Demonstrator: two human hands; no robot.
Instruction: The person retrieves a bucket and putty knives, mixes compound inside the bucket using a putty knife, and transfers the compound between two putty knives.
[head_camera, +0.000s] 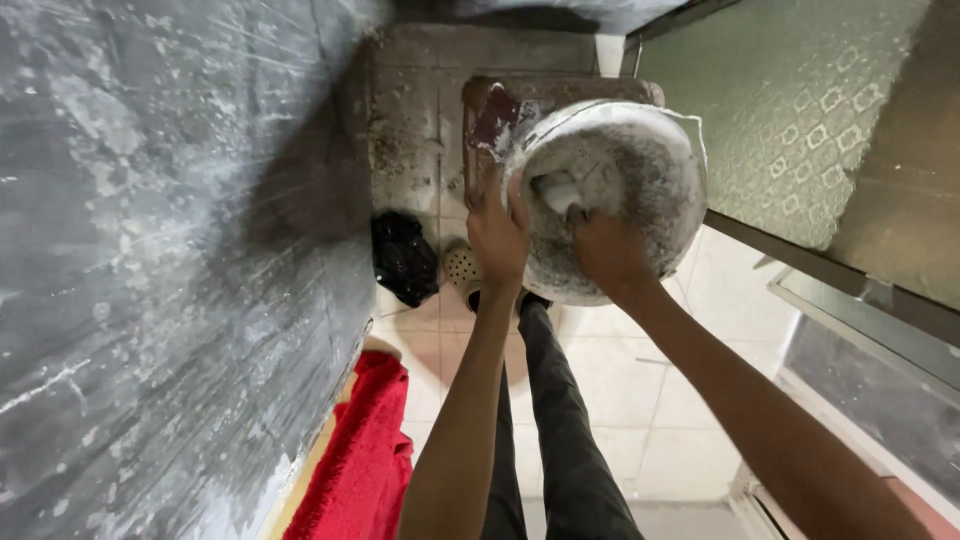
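Scrubbing looks underway: left hand (497, 235) grips rim of round metal pan (605, 195), fingers curled over its edge, above dark stool (500, 110) w/ tiled floor (640, 400) below. Right hand (605, 250) presses inside; can't tell if it pinches a scrubber. Next move prob. needs steady rim hold. Pan's underside hidden; black bundle (405, 255) unclear.
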